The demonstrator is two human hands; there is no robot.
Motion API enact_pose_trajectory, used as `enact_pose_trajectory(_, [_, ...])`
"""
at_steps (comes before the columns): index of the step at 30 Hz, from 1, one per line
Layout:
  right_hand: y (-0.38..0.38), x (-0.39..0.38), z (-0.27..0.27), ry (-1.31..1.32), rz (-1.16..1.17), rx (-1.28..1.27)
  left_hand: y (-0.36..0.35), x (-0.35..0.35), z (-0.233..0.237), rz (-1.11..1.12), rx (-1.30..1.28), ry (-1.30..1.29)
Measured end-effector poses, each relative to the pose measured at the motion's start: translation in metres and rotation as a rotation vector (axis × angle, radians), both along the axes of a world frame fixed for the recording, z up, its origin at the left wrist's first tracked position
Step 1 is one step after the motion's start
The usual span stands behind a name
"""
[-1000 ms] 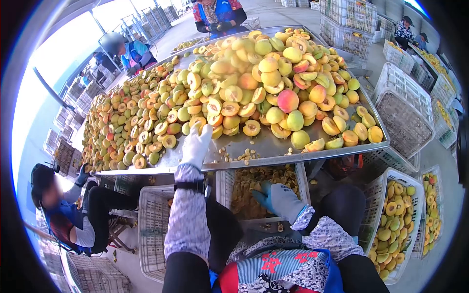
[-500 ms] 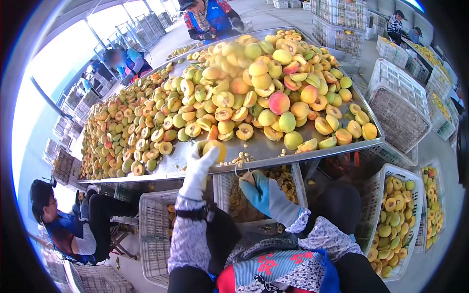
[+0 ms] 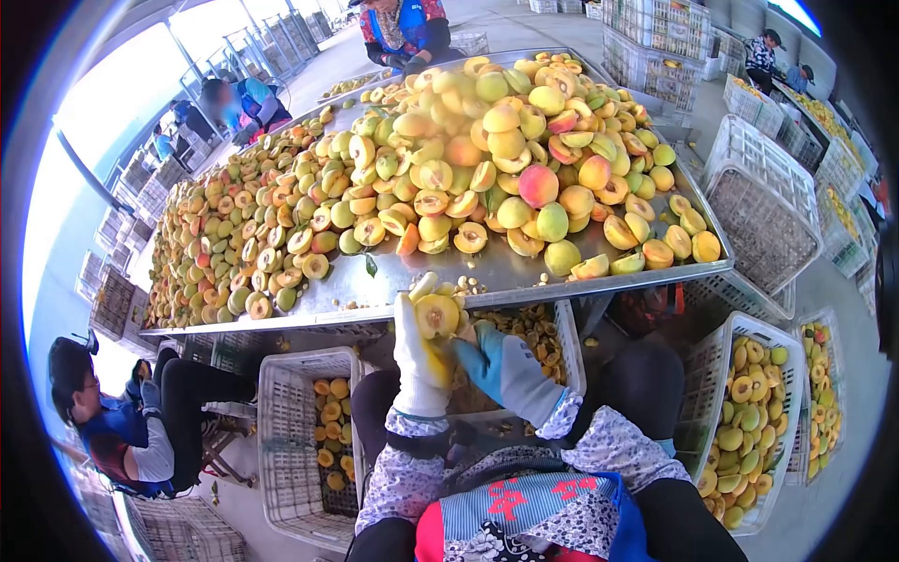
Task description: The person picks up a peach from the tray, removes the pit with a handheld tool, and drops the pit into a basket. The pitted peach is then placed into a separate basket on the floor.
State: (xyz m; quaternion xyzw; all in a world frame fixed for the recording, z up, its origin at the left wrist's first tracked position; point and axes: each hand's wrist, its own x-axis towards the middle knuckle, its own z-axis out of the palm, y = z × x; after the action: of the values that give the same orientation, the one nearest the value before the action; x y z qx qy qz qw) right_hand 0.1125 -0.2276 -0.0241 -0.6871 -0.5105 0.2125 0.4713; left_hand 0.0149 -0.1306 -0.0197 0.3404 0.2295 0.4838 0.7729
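Observation:
My left hand [image 3: 420, 361], in a white glove with a yellow stain, is closed around a halved yellow peach [image 3: 436, 317], its cut face and stone hollow turned toward me. My right hand [image 3: 510, 370], in a blue and pale grey glove, is closed right beside the peach half. It grips a small hooked pitting tool, now mostly hidden by the fingers and fruit. Both hands are just off the near edge of the metal table [image 3: 375, 298], above a crate of brownish scraps [image 3: 529, 330].
A large heap of peaches [image 3: 412, 187], many halved, covers much of the table. A crate at left [image 3: 267, 440] holds some halves; a fuller crate [image 3: 794, 375] stands at right. One co-worker [image 3: 122, 412] sits at left, another [image 3: 403, 33] across the table.
My left hand has brought the peach half from the table edge down and right toward my body. My right hand, with the pitting tool, now meets it at the fruit.

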Motion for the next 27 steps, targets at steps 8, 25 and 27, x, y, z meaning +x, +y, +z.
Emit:
enact_pose_trajectory(8, [0.008, -0.01, -0.017, -0.002, 0.04, 0.189, -0.007, -0.006, -0.002, -0.043, 0.067, 0.04])
enact_pose_trajectory(25, [0.005, -0.024, -0.044, 0.151, 0.132, 0.016, -0.024, -0.007, 0.005, 0.034, 0.069, 0.115])
enact_pose_trajectory(27, [0.005, -0.027, -0.046, 0.161, 0.13, 0.082, -0.03, -0.004, 0.008, 0.044, 0.056, 0.092])
